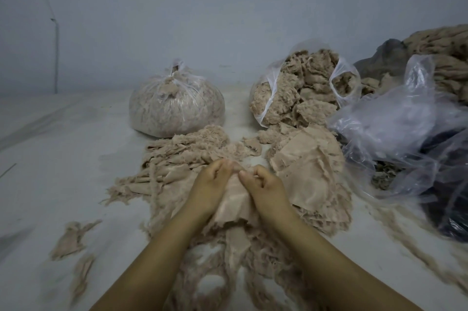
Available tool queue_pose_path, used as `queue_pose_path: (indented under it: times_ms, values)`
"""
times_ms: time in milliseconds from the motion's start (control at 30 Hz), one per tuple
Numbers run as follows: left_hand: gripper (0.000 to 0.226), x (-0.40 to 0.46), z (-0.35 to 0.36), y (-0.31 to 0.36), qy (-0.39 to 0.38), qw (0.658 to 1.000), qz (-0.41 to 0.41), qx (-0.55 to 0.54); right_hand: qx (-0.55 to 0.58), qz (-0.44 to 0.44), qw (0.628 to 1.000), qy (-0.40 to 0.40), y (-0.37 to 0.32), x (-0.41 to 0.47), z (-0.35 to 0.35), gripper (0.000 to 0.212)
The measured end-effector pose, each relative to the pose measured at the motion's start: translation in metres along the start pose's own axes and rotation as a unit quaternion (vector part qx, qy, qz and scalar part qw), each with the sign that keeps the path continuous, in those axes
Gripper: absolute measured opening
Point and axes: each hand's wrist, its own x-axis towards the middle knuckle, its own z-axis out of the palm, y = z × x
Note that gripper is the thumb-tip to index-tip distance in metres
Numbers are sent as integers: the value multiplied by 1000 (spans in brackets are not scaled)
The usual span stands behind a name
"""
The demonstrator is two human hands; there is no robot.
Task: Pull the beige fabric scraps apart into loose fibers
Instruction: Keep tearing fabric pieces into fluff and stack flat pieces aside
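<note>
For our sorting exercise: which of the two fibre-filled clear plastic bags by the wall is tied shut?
The rounded clear plastic bag on the left, knotted at its top; the right one gapes open, beige fibre spilling out.

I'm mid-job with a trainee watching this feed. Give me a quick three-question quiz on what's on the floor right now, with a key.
1. True or false: the left hand and right hand each have a grip on the same beige scrap.
2. Which bag is tied at the top: A) the tied bag on the left, or B) the open bag on the right?
3. Fill in: the stack of flat uncut scraps lies to the person's ____ of the hands.

Key: 1 true; 2 A; 3 right.
</note>
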Motion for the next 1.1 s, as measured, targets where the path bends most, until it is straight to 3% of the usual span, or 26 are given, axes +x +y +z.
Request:
queue_pose_path:
  times_ms: [67, 167, 267, 333, 400, 500, 600, 700, 767, 867, 933, 1000, 1100]
  values:
    - [42, -1, -2, -4, -43, 992, -75, -92, 46, 0, 997, 67, 0, 4, 0, 33]
    - [48, -6, -6, -10, -118, 954, -182, -208, 17, -39, 993, 111, -3, 6, 0, 35]
    - [39, -6, 1, -12, -42, 940, -222, -255, -6, -73, 988, 136, -4, 4, 1, 33]
    - [26, -3, 7, -15, 60, 965, -184, -177, -21, -90, 985, 147, -4, 2, 0, 29]
    - [35, -1, 8, -19, 123, 985, -103, -65, -29, -95, 982, 158, -2, 2, -3, 29]
    - [50, 0, 4, -22, 133, 989, -6, 62, -37, -103, 981, 160, 1, 1, -9, 34]
    - [49, 3, 1, -25, 144, 980, 26, 138, -45, -97, 980, 171, 2, 5, -13, 35]
    - [42, 8, -17, -29, 167, 967, 22, 191, -61, -46, 969, 234, 2, 17, -37, 30]
    - [38, 9, -40, -34, 146, 951, 2, 271, -133, -3, 958, 256, 5, 26, -65, 31]
    - [20, 5, -71, -44, 45, 933, -42, 354, -263, 51, 936, 227, 9, 27, -99, 22]
    - [16, 1, -79, -47, -21, 928, -84, 362, -348, 23, 912, 215, 11, 21, -101, 34]
    - [14, -1, -78, -48, -48, 923, -94, 371, -382, -54, 899, 206, 7, 14, -85, 32]
    - [20, -3, -69, -41, -8, 949, -28, 313, -309, -96, 944, 63, -3, 1, -48, 7]
